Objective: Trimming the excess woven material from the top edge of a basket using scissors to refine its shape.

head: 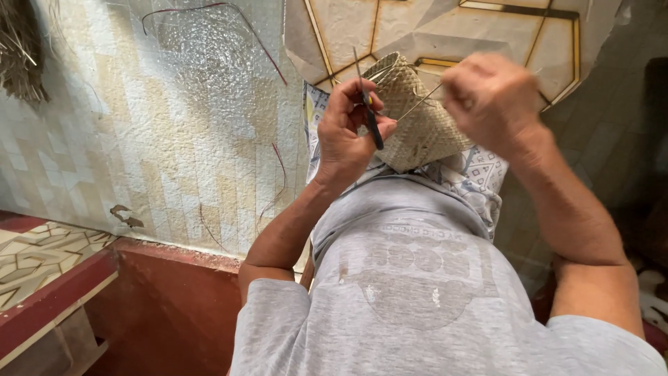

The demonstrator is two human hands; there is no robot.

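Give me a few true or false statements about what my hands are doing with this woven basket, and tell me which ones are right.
1. The left hand holds a pair of scissors. True.
2. The woven basket sits on the floor by the red ledge. False: it rests on the lap, on patterned cloth, between both hands.
3. The right hand pulls a thin strand that runs from the basket. True.
4. The basket is made of bright blue plastic. False: it is woven of pale tan strips.
5. The shirt is grey. True.
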